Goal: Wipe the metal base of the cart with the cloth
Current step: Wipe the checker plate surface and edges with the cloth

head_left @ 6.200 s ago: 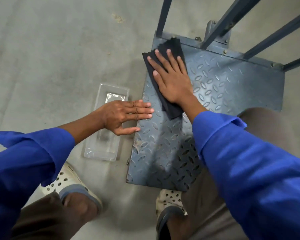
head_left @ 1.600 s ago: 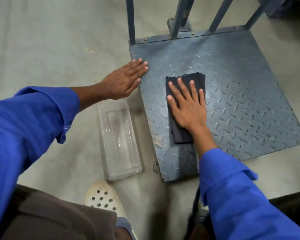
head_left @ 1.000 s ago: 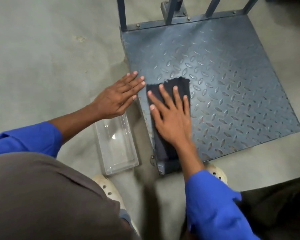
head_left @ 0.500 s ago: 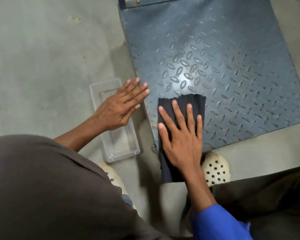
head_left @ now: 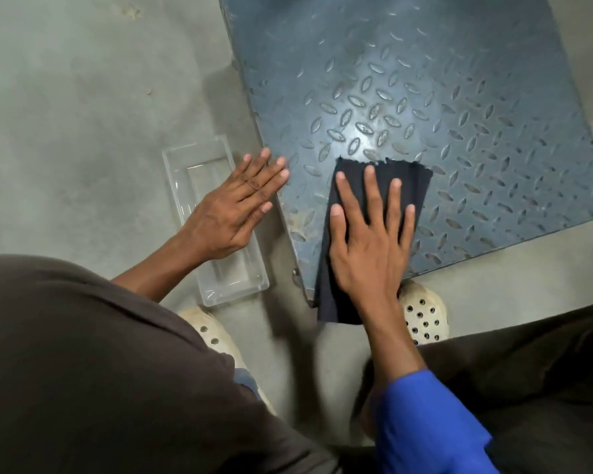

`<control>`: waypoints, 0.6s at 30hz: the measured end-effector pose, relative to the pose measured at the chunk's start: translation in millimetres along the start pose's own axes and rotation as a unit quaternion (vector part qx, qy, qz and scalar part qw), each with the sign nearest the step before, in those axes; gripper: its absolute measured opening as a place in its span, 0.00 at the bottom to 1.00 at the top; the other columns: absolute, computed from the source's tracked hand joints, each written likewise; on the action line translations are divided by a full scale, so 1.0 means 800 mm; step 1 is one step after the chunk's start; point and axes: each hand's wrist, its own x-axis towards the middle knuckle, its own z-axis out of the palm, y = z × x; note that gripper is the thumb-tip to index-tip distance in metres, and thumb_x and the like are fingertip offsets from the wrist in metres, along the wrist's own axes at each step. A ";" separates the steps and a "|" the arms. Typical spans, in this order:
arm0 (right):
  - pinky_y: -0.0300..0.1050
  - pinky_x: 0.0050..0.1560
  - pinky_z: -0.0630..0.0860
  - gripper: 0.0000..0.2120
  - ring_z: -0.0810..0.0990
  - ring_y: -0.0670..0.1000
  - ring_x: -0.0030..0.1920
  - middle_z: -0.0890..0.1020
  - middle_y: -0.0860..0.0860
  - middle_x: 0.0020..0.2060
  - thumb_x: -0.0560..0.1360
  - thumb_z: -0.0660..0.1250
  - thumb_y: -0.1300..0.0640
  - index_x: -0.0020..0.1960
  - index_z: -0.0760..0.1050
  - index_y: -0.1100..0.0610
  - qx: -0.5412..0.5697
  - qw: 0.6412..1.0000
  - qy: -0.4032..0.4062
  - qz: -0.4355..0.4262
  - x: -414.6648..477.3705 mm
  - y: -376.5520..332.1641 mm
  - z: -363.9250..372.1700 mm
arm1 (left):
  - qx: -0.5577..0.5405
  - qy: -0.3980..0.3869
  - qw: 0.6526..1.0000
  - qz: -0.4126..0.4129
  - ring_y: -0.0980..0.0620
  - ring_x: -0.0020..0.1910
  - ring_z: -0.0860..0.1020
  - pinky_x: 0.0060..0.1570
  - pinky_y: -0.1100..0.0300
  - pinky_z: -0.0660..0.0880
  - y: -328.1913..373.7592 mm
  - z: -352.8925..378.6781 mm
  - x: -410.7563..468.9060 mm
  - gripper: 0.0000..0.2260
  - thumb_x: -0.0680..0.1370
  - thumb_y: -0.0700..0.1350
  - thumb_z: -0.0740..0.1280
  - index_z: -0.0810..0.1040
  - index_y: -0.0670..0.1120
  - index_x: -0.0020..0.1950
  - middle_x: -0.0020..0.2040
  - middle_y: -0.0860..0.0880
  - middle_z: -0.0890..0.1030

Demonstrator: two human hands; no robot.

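The concrete floor (head_left: 83, 97) fills the left and lower edges of the view, and on it sits the cart's metal base (head_left: 442, 114), a blue-grey tread plate with raised oval studs, angled so its near corner points toward the person. The person's dark trouser legs (head_left: 100, 371) crowd the bottom of the view, with a blue sleeve (head_left: 425, 422) on the right forearm. A clear plastic tray (head_left: 216, 285) lies on the floor just beside the base's left edge. The dark cloth (head_left: 377, 176) lies flat on the near corner of the base, its lower end hanging past the plate's edge. The right hand (head_left: 370, 248) presses palm-down on the cloth with fingers straight and spread, gripping nothing, the cloth's frayed top edge showing beyond the fingertips. The left hand (head_left: 233, 213) is flat and open above the tray, fingers extended with their tips reaching the base's left edge. Two pale perforated clogs (head_left: 421, 313) show near the corner.
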 end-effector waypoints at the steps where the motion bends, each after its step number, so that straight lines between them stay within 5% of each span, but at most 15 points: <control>1: 0.64 0.83 0.48 0.25 0.47 0.54 0.86 0.53 0.43 0.86 0.88 0.48 0.39 0.84 0.54 0.36 0.004 1.000 0.005 0.023 0.017 -0.002 0.002 | -0.003 -0.002 1.000 0.005 0.32 0.83 0.59 0.83 0.35 0.54 0.003 0.002 -0.003 0.22 0.88 0.36 0.59 0.64 0.33 0.82 0.83 0.34 0.63; 7: 0.63 0.84 0.47 0.26 0.46 0.54 0.86 0.53 0.44 0.86 0.88 0.51 0.42 0.85 0.55 0.39 0.011 0.998 -0.011 -0.060 -0.027 -0.026 0.007 | 0.010 -0.022 0.999 0.037 0.32 0.83 0.60 0.83 0.35 0.55 0.010 0.004 -0.010 0.22 0.87 0.37 0.58 0.65 0.33 0.81 0.83 0.34 0.64; 13: 0.62 0.84 0.46 0.25 0.48 0.54 0.86 0.55 0.42 0.85 0.87 0.50 0.39 0.84 0.55 0.35 0.005 0.999 0.015 0.038 0.033 0.026 -0.002 | 0.021 -0.108 0.988 0.110 0.35 0.84 0.58 0.83 0.36 0.54 -0.001 -0.026 0.009 0.22 0.89 0.41 0.55 0.63 0.36 0.83 0.84 0.38 0.63; 18: 0.60 0.84 0.46 0.23 0.50 0.53 0.86 0.59 0.41 0.84 0.87 0.52 0.38 0.82 0.61 0.33 0.024 0.996 -0.008 -0.082 0.079 0.052 -0.004 | 0.035 -0.190 0.968 0.159 0.42 0.86 0.54 0.84 0.40 0.53 0.000 -0.039 0.051 0.24 0.90 0.47 0.53 0.59 0.40 0.85 0.86 0.42 0.59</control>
